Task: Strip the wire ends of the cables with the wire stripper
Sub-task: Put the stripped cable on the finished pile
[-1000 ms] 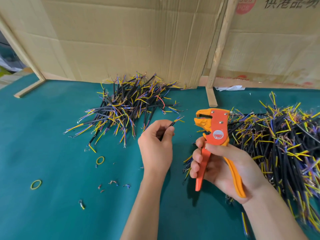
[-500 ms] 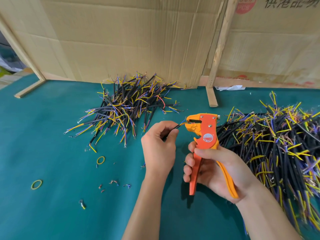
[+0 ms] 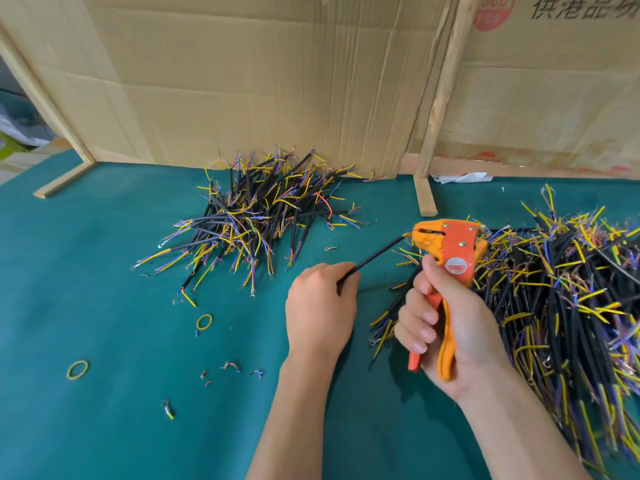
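My left hand (image 3: 320,306) pinches a short black cable (image 3: 377,258) that runs up and right into the jaws of an orange wire stripper (image 3: 446,252). The cable's coloured wire ends sit at the stripper's mouth. My right hand (image 3: 446,327) grips the stripper by its handles, which are squeezed close together. One pile of black cables with yellow and blue ends (image 3: 256,216) lies at the back centre of the green table (image 3: 104,289). A larger pile of cables (image 3: 561,299) fills the right side, behind my right hand.
Cardboard sheets (image 3: 259,81) on wooden posts (image 3: 440,98) wall off the back of the table. Two yellow rubber bands (image 3: 204,321) (image 3: 77,370) and small wire offcuts (image 3: 230,367) lie on the table at the left front. A crumpled white scrap (image 3: 464,177) lies by the post.
The stripper came left and down to the cable, took its wire ends in its jaws, and its handles closed. My left hand now holds the cable stretched out from the jaws.
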